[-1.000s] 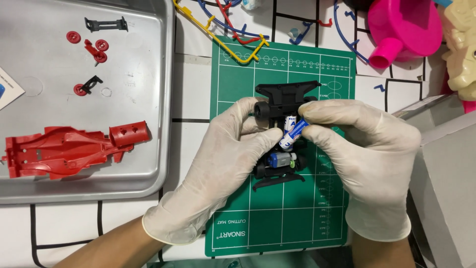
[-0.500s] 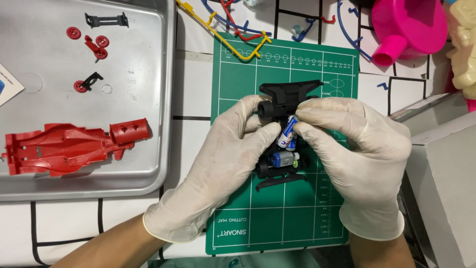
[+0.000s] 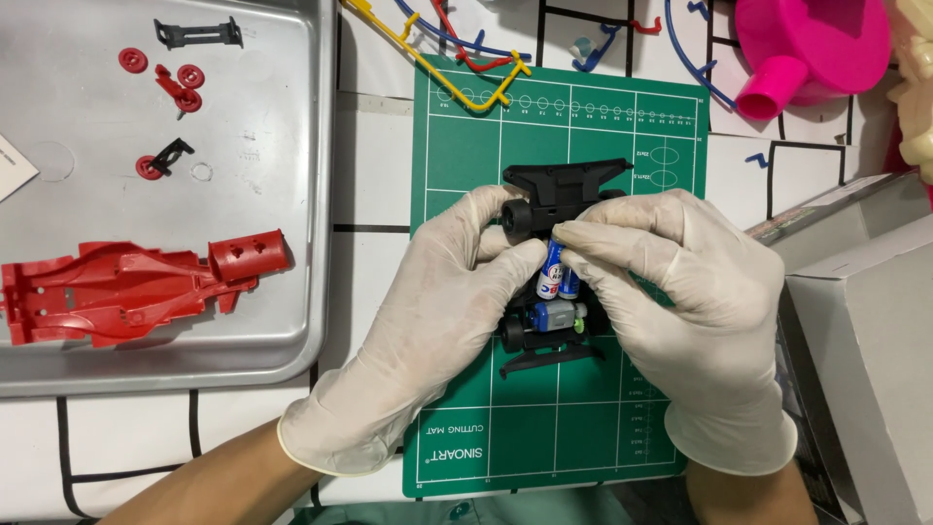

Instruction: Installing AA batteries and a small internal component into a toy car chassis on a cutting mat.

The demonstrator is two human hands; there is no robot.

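Both my hands wear white gloves and meet over a black toy car chassis (image 3: 564, 185) lying on a green cutting mat (image 3: 466, 156). My left hand (image 3: 428, 331) grips the chassis from the left side. My right hand (image 3: 690, 311) pinches a blue and white battery (image 3: 554, 270) with its fingertips and presses it into the chassis. A small grey motor (image 3: 550, 315) sits in the chassis just below the battery, near a black wheel (image 3: 512, 333).
A metal tray (image 3: 292, 331) at the left holds a red car body shell (image 3: 126, 284), small red wheels (image 3: 160, 73) and black parts. Coloured plastic sprues (image 3: 466, 58) and a pink funnel (image 3: 797, 49) lie beyond the mat. Grey boxes (image 3: 865, 311) stand at the right.
The battery has gone from tilted to nearly upright and sits deeper in the chassis. My right fingertips have closed in over it; the chassis stays in place.
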